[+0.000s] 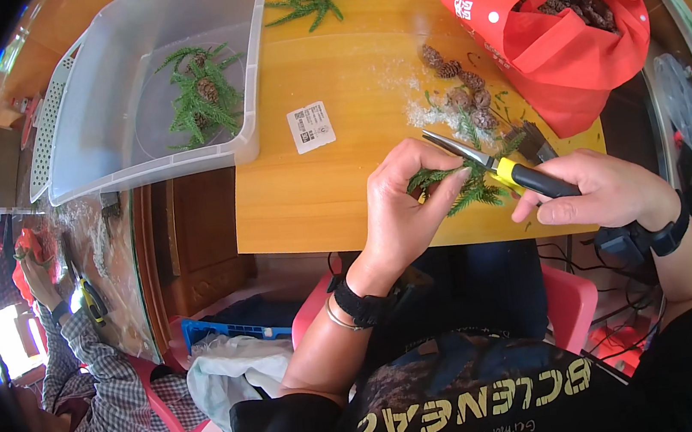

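Green sprig (455, 185) pinched in left hand (401, 209) over desk's (345, 69) near edge; right hand (602, 189) grips yellow-handled pliers (495, 165), jaws at the sprig. Risk: tips sit close to left fingers (445, 182), a slip could nip them. Cones (464, 89) near the bag (564, 25).

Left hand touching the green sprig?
Touching. The head view shows the left hand pinching the green sprig between fingers and thumb, with needles emerging from the grip.

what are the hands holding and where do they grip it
The left hand pinches a green conifer sprig at its left end. The right hand grips pliers by the yellow-and-black handles.
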Available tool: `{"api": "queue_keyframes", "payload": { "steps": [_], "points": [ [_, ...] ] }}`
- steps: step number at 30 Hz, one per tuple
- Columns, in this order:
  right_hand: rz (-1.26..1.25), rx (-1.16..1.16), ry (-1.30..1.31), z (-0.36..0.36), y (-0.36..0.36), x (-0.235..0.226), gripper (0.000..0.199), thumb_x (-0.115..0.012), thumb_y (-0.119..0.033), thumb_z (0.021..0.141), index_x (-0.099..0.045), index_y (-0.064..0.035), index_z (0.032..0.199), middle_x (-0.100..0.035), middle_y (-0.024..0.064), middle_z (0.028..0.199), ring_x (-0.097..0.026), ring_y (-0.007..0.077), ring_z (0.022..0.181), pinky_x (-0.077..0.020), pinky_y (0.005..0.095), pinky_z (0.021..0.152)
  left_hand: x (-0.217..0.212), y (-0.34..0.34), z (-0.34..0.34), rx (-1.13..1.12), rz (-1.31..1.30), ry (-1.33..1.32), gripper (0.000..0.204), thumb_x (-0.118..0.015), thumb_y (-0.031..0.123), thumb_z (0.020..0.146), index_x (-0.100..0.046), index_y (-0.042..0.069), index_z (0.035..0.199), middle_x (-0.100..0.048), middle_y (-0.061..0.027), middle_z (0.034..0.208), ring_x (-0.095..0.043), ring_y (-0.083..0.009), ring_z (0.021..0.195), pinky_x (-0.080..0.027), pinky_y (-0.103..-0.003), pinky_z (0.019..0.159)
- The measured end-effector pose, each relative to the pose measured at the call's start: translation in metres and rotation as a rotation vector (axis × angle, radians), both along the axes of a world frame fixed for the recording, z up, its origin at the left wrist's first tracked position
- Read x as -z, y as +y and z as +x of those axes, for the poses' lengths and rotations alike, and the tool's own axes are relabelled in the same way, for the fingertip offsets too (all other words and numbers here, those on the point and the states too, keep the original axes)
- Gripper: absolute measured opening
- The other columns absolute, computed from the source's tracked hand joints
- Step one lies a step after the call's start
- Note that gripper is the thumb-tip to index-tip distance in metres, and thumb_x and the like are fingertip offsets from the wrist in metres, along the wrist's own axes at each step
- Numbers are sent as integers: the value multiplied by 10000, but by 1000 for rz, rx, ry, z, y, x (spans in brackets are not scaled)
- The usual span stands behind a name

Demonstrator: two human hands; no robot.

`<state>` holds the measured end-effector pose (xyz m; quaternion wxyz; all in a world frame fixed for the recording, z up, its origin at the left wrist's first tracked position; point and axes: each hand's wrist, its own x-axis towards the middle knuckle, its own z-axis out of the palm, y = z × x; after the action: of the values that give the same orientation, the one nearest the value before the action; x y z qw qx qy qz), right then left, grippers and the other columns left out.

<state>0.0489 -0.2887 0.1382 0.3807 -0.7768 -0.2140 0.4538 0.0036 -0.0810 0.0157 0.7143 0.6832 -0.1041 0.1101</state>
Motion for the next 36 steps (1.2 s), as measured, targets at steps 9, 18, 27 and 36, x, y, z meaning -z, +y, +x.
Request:
{"api": "queue_keyframes", "payload": {
  "steps": [9, 18, 27, 36],
  "points": [
    [-163, -140, 68, 13, 12, -15, 238, -610, -212, 821, -622, -18, 958, -435, -25, 626, -432, 102, 581, -369, 253, 561, 1, 2, 1, -12, -24, -75, 136, -683, -46, 742, -585, 32, 795, -565, -5, 797, -470, -16, 653, -359, -157, 542],
    [-108, -244, -56, 18, 5, -6, 178, -612, -177, 806, -601, -22, 892, -507, 12, 629, -489, 129, 578, -401, 278, 572, -6, 0, -1, -42, -67, 49, 122, -698, -21, 723, -592, 24, 763, -570, -11, 733, -520, -59, 667, -410, -191, 573],
    [-209, -277, -43, 21, 14, -12, 185, -608, -179, 801, -605, -21, 897, -532, 45, 701, -525, 163, 630, -423, 287, 614, -3, 3, -1, -26, -103, 94, 116, -692, -15, 733, -589, 26, 768, -574, -4, 744, -513, -58, 665, -409, -192, 576],
    [-183, -298, -106, 22, 18, -11, 175, -593, -157, 801, -576, -5, 884, -570, 61, 697, -563, 161, 642, -435, 292, 611, 5, 7, 2, 5, -58, 37, 128, -669, -64, 752, -576, 6, 806, -575, -27, 811, -546, -57, 735, -444, -183, 653]
  ]
}}
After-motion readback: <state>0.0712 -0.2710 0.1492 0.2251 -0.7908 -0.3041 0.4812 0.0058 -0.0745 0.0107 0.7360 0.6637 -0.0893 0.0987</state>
